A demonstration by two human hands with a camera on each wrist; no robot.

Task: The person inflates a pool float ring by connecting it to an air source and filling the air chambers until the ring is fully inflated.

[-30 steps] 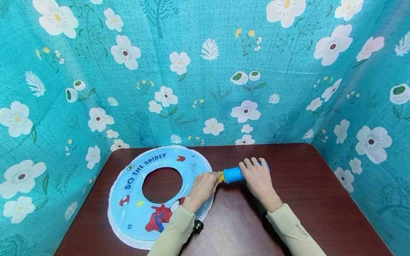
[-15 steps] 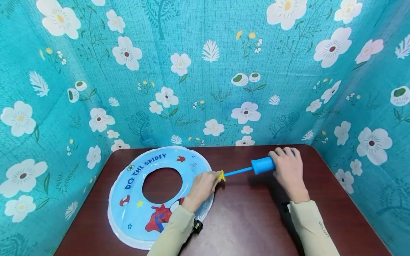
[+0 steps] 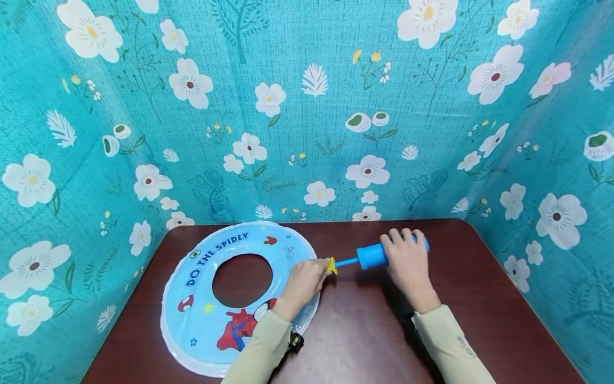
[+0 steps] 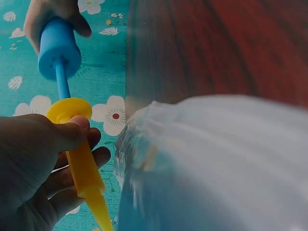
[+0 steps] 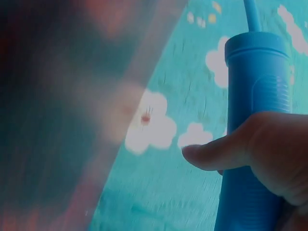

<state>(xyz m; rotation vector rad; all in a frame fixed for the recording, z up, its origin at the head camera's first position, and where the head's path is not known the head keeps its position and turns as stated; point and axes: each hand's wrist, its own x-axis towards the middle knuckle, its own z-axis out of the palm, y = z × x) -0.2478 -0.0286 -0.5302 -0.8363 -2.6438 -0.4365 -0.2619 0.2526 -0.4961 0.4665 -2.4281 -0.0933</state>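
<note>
A hand air pump has a blue barrel [image 3: 373,256], a thin blue rod [image 3: 347,262] and a yellow nozzle piece [image 4: 85,168]. My right hand [image 3: 408,264] wraps round the barrel; its thumb lies across the barrel in the right wrist view. My left hand [image 3: 304,282] holds the yellow piece just below its flange, over the right edge of a light blue swim ring [image 3: 189,325]. Part of the rod shows between flange and barrel. The nozzle tapers to the lower edge of the left wrist view, so I cannot tell whether its tip touches the ring.
The swim ring lies flat on the left half of a dark brown table [image 3: 355,336], printed with lettering and a red figure. A teal floral cloth [image 3: 307,128] hangs behind the table and along both sides. My left forearm crosses the ring's lower right part.
My right hand first drew the barrel away to the right, baring a long stretch of rod, then came partway back left. My left hand and the ring stay in place.
</note>
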